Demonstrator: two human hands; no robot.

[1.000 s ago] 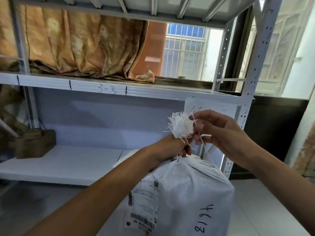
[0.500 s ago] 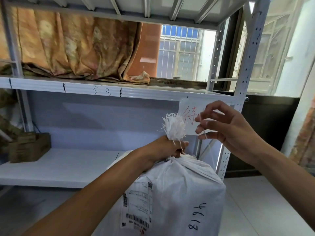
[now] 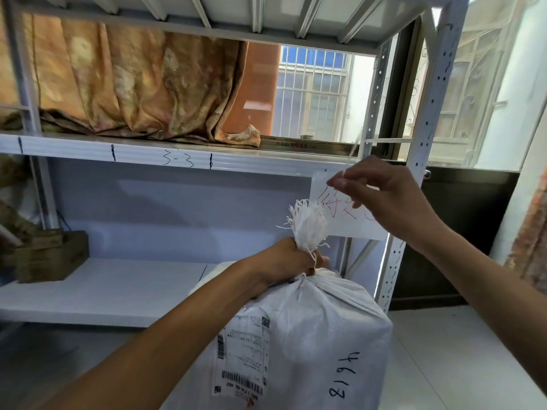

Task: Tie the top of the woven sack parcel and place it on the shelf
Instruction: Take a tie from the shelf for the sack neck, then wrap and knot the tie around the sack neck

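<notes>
White metal rack (image 3: pixel 429 143) fills the frame, barred window (image 3: pixel 313 93) behind it at upper centre, pale floor tiles (image 3: pixel 444 350) lower right. Orange patterned cloth (image 3: pixel 133 84) is heaped on the upper shelf, upper left.

Sack (image 3: pixel 310 335): white woven plastic, bulky, lower centre-right of frame, in front of the lower shelf (image 3: pixel 118 291); base out of view. Long axis vertical, neck up. Shipping label (image 3: pixel 242 359) and black handwritten digits (image 3: pixel 343 374) sit sideways on its front face.

Brown box (image 3: pixel 50 253) at left on the lower shelf. Paper sign (image 3: pixel 346 220) with red writing hangs from the upper shelf edge.

Left hand (image 3: pixel 284 264) is clamped round the gathered neck. Frayed tuft (image 3: pixel 307 223) sticks straight up out of the fist.

Right hand (image 3: pixel 384 199) is apart, above and to the right, thumb and forefinger pinching a thin white strand (image 3: pixel 352 149) that runs up-right. Can't tell whether it joins the neck.
</notes>
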